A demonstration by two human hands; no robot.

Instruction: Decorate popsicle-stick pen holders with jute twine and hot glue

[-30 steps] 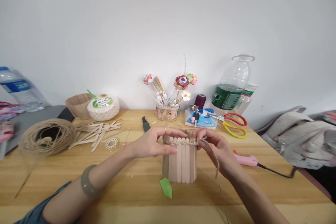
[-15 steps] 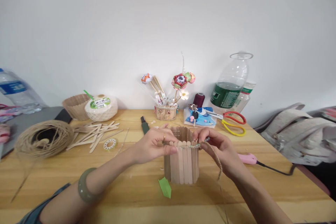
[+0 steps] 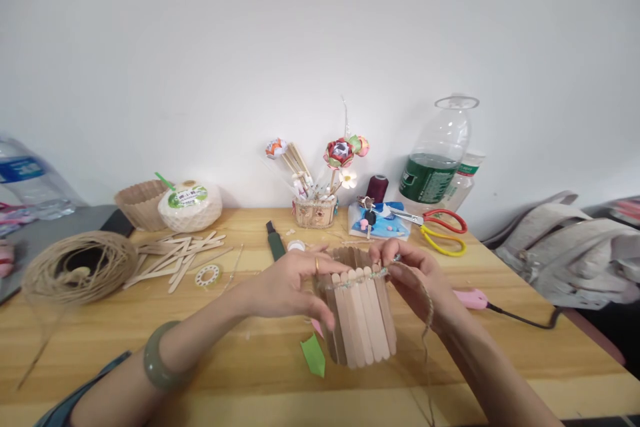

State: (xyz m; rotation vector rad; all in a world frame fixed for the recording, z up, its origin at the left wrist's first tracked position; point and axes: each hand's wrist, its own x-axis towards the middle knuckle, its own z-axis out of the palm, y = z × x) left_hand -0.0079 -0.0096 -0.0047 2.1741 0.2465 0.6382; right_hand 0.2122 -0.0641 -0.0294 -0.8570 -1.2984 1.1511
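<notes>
Right-hand grip [image 3: 420, 280] pinched on cord [image 3: 428, 313] at the rim of a craft-stick cup [image 3: 363, 320]

Just right of and below the frame's centre, the cup stands tilted over the worktop [image 3: 225, 363], a braided band [image 3: 367, 276] crossing its sticks near their tops. Left-hand grip [image 3: 280, 283] straddles the rim's left side, thumb and fingers apart; whether it presses the cup cannot be told. Good handling here likely means steadying the cup from the left, holding the cord snug and level against the sticks, and leaving its tail, lower right, untangled.
</notes>
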